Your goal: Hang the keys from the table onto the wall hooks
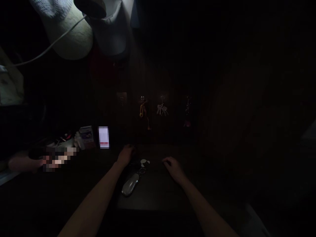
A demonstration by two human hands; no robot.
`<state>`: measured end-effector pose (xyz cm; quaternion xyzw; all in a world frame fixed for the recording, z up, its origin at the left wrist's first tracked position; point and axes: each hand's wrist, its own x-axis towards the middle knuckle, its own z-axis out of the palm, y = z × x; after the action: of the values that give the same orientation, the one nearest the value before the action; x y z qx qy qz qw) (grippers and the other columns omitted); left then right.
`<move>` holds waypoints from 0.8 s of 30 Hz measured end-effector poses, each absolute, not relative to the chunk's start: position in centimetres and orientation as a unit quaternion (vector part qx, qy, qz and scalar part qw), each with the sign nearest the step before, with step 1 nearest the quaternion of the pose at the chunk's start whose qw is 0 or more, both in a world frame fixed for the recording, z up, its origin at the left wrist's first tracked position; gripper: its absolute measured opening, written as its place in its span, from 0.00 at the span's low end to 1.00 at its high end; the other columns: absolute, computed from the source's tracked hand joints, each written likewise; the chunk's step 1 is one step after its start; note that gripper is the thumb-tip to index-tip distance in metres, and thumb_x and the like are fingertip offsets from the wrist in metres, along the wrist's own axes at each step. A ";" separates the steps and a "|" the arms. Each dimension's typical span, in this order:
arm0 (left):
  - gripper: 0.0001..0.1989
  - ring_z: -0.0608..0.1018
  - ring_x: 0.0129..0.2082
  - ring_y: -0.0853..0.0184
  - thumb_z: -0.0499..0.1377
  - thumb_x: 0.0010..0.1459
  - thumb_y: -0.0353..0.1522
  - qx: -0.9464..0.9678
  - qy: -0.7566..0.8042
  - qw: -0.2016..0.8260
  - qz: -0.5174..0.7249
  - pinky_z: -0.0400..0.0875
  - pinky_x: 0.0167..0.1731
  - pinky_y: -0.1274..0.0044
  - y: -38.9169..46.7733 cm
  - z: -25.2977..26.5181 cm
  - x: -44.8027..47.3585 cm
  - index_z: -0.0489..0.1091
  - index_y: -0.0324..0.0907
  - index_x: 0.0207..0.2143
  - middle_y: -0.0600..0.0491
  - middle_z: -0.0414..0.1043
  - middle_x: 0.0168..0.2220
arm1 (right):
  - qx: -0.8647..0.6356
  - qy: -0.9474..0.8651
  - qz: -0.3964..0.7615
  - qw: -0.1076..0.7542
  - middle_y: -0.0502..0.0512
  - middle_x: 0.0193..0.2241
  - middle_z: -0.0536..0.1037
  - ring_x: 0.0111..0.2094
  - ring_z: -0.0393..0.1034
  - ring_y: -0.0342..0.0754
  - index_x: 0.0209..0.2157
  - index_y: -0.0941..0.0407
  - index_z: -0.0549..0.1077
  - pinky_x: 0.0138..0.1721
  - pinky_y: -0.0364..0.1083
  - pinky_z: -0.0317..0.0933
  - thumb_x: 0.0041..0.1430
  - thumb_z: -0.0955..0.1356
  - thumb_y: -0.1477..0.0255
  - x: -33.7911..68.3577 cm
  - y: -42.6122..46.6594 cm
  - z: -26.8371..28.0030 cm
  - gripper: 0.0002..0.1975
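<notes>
In dim light, my left hand (pixel 126 154) rests on the dark tabletop (pixel 158 197), its fingers lost in shadow. Just right of that wrist lies a silver key fob (pixel 130 185), with a metal ring (pixel 142 171) and a small black-and-white charm (pixel 144 162) at its upper end. My right hand (pixel 174 168) is on the table to the right of the charm, apart from it. Its fingers are loosely bent, with a dark gap between thumb and forefinger, and nothing shows in them.
Bunches of keys (pixel 162 109) and a yellow cord (pixel 141 110) hang from hooks at the back. A lit, blurred-out screen (pixel 103 137) stands at left beside a small box (pixel 87 136). Caps (pixel 108 36) and a white cable (pixel 53 43) hang at upper left.
</notes>
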<state>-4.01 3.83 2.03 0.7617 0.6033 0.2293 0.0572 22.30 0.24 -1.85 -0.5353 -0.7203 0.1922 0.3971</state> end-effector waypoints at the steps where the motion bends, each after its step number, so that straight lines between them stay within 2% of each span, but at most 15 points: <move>1: 0.10 0.69 0.47 0.60 0.53 0.54 0.32 0.753 0.607 0.068 0.247 0.63 0.45 0.72 3.8 2.0 -4.2 0.72 0.43 0.36 0.47 0.69 0.44 | -0.537 -0.719 0.194 0.396 0.53 0.35 0.76 0.40 0.69 0.48 0.30 0.54 0.74 0.45 0.47 0.59 0.53 0.61 0.74 22.3 0.2 -1.8 0.11; 6: 0.06 0.72 0.41 0.61 0.56 0.49 0.34 0.666 0.623 0.166 0.375 0.63 0.44 0.73 3.8 1.8 -5.4 0.71 0.42 0.26 0.49 0.72 0.36 | -0.535 -0.718 0.195 0.401 0.53 0.34 0.76 0.41 0.69 0.48 0.30 0.53 0.74 0.45 0.47 0.59 0.53 0.61 0.75 22.3 0.2 -1.8 0.10; 17: 0.20 0.77 0.31 0.62 0.51 0.50 0.45 0.518 0.631 0.295 0.496 0.69 0.31 0.74 2.5 2.4 -6.8 0.71 0.38 0.29 0.47 0.76 0.31 | -0.537 -0.715 0.203 0.399 0.55 0.35 0.76 0.40 0.69 0.48 0.30 0.55 0.74 0.44 0.47 0.59 0.52 0.60 0.74 22.3 0.2 -1.7 0.11; 21: 0.18 0.77 0.28 0.64 0.55 0.48 0.43 0.430 0.585 0.409 0.553 0.69 0.29 0.75 1.7 2.4 -6.5 0.72 0.36 0.30 0.46 0.77 0.30 | -0.534 -0.717 0.202 0.401 0.55 0.35 0.76 0.40 0.69 0.48 0.30 0.56 0.74 0.44 0.47 0.59 0.52 0.60 0.74 22.3 0.3 -1.8 0.11; 24: 0.16 0.77 0.28 0.64 0.57 0.49 0.41 0.394 0.570 0.437 0.573 0.70 0.29 0.75 1.2 2.4 -6.2 0.72 0.36 0.29 0.46 0.77 0.30 | -0.535 -0.717 0.200 0.400 0.55 0.35 0.76 0.40 0.70 0.48 0.30 0.56 0.74 0.44 0.47 0.59 0.52 0.61 0.74 22.3 0.4 -1.8 0.11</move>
<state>-6.24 1.21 2.40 0.3938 0.5705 0.5730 0.4372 22.31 0.36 -1.81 -0.5351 -0.7170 0.1996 0.3996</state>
